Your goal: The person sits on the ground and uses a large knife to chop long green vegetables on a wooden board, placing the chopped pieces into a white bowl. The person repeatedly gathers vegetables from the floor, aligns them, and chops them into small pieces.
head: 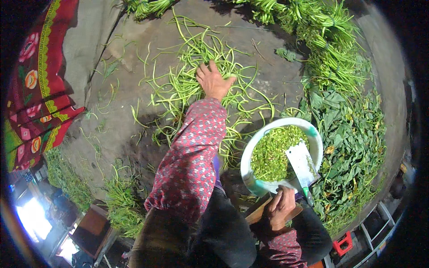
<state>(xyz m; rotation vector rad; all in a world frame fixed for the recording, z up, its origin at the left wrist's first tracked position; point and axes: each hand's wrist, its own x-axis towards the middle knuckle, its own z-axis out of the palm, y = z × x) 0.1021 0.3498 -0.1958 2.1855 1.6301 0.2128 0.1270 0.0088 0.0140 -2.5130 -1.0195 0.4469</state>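
Note:
My left hand (214, 82) lies palm down on a loose tangle of long green stems (177, 82), its thumb and fingers apart. My right hand (283, 206), fingers curled, is over a wooden board (258, 209) at my lap; whether it grips the board is hidden. Just beyond it stands a round white basin (247, 160) holding finely chopped green stems (273, 154). A cleaver (301, 159) with a broad blade and a green-and-white handle lies across the basin's near right side, bits of green stuck to its blade. Neither hand touches the cleaver.
Tied bundles of green stems (330, 50) line the far right, and a heap of leaves (348, 140) lies right of the basin. More greens (122, 201) lie at the near left. A red patterned cloth (37, 80) hangs at the left. A red plastic stool or crate (342, 244) sits lower right.

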